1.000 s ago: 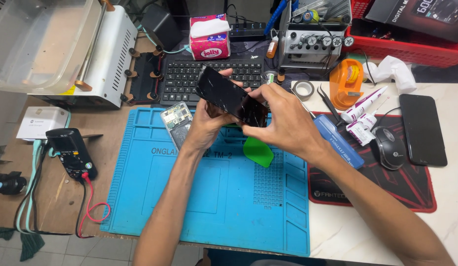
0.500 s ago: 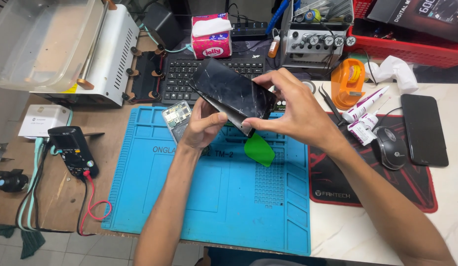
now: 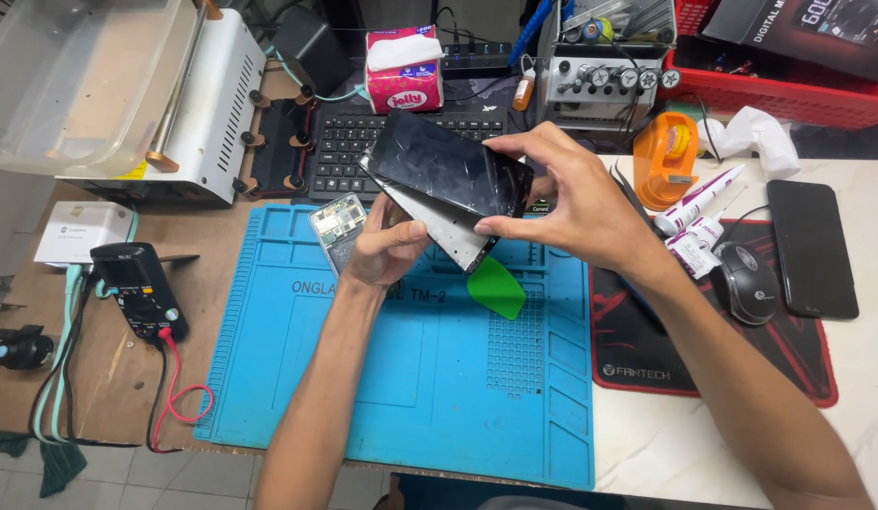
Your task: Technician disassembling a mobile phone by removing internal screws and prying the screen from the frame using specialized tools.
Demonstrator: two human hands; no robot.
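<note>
Head view, upper left of frame: clear plastic bin (image 3: 75,80) is sitting on a white machine (image 3: 207,123); contents cannot be made out. Upper right: red basket (image 3: 788,94) is holding a dark box (image 3: 817,33). Tissue pack (image 3: 404,71), top centre, is showing a white tissue sticking out.

Centre of frame, above the blue mat (image 3: 401,378): left hand (image 3: 387,247) is closing around the grey phone body (image 3: 439,225) from below. Right hand (image 3: 566,203) is pinching the black cracked screen (image 3: 450,165) at its right end, thumb under, fingers over. Screen is lying just above the body, touching at the left end and splaying apart at the right. Long axis is running upper left to lower right, glass facing the camera.

Green pick (image 3: 496,286) is lying on the mat just below; circuit board (image 3: 337,227) is lying just left of the left hand.
</note>
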